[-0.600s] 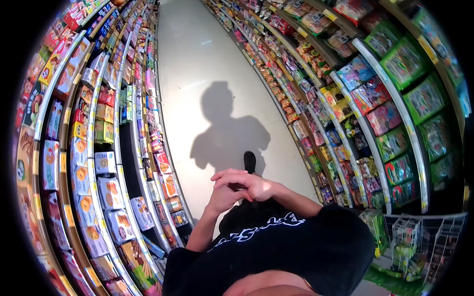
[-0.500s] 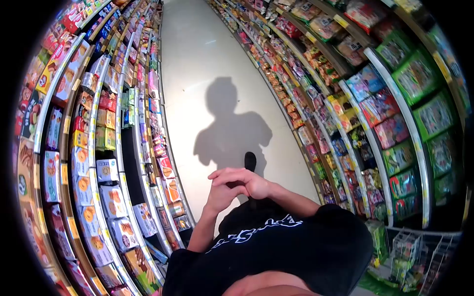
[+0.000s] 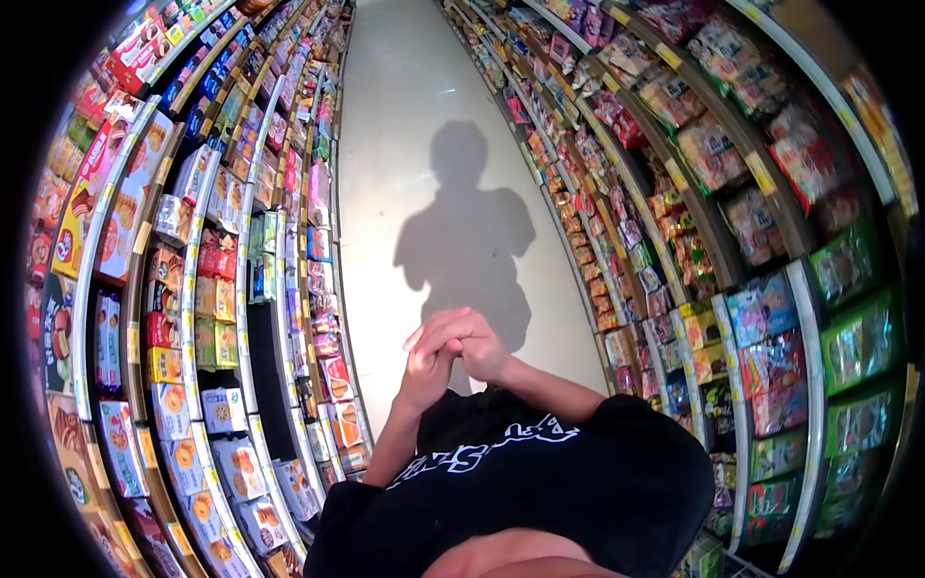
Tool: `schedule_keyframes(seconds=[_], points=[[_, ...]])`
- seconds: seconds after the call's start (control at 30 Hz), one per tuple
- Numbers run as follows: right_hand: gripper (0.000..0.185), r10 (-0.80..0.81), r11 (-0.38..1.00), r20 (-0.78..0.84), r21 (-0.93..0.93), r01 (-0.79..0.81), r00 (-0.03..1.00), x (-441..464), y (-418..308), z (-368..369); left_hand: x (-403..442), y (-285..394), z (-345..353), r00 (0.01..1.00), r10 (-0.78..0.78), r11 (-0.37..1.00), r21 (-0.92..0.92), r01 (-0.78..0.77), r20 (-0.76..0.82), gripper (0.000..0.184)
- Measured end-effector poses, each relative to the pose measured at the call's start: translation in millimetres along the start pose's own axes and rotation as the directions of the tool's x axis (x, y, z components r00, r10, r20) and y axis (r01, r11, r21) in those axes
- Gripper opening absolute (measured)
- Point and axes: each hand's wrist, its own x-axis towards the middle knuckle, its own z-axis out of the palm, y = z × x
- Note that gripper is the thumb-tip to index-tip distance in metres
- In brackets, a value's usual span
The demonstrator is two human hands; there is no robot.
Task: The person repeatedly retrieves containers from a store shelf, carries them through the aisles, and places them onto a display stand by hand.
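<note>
A shop aisle is lit from above, its pale floor (image 3: 385,164) bordered by left shelves (image 3: 101,214) of boxes and packets (image 3: 241,467) and by right shelves (image 3: 811,356) on which bagged goods, among them green packets (image 3: 860,347), are displayed. A person's shadow (image 3: 467,236) is cast along the floor. The hands are joined in front of the waist, just beyond a black shirt (image 3: 578,491) by which the chest is covered. The right hand (image 3: 482,349) is bent partly closed, its fingers laid across the left hand (image 3: 431,371), which is touched and partly covered by it; how far the left hand is closed cannot be told, and whether anything small is held between the palms is hidden. White lettering (image 3: 472,460) is seen on the shirt, near the wrists. Both hands are kept well apart from the shelf edges, by which the aisle is lined on either side. Beyond the fingertips, the floor is stretched out as a long strip, narrowed toward the top of the view.
</note>
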Motion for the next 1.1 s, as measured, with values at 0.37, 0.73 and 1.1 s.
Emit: schedule_keyframes(seconds=[0.37,0.73,1.1], points=[[0.022,0.299,0.954,-0.115,0.028,-0.297,0.947,178,116,-85,167,-134,-56,0.983,-0.169,0.979,-0.128,0.159,-0.067,0.057],[0.017,0.282,0.958,-0.091,0.084,-0.274,0.955,410,182,-173,417,-189,-199,0.911,-0.041,0.993,-0.088,0.084,0.410,0.073],[0.007,0.574,0.726,0.086,0.407,-0.555,0.814,583,298,-263,575,-296,-275,0.929,-0.155,0.940,-0.239,0.244,0.336,0.086]])
